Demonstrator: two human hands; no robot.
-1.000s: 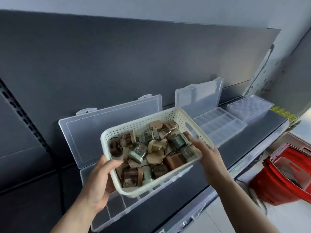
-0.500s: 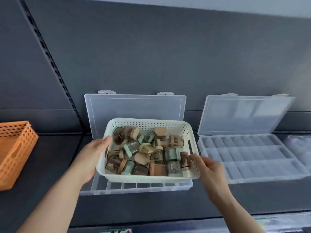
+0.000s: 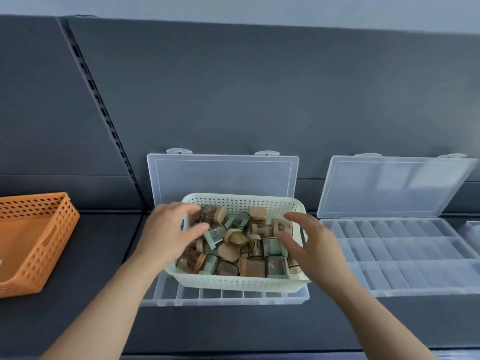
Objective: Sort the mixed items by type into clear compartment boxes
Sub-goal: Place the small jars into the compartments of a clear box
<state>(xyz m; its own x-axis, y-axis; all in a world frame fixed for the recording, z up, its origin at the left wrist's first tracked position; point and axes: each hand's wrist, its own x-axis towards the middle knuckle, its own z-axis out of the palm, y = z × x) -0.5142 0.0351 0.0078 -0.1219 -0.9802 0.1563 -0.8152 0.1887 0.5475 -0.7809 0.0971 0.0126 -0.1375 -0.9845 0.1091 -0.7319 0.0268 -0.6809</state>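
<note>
A cream perforated basket (image 3: 241, 283) sits on top of the left clear compartment box (image 3: 226, 297), whose lid (image 3: 223, 175) stands open against the back panel. The basket is heaped with several small jars (image 3: 235, 245), brown, green and clear, some with tan lids. My left hand (image 3: 168, 235) hovers over the basket's left end, fingers spread and holding nothing. My right hand (image 3: 311, 242) hovers over its right end, fingers loose and empty. A second clear compartment box (image 3: 394, 255) lies open to the right with bare compartments.
An orange perforated basket (image 3: 36, 242) stands at the left on the dark shelf (image 3: 104, 255). A slotted upright (image 3: 101, 110) runs up the grey back panel. The edge of a third clear box (image 3: 472, 229) shows at far right.
The cream basket has been set down on the left box. Both hands have let go of its rim and now hover over the jars. The view has swung left and levelled.
</note>
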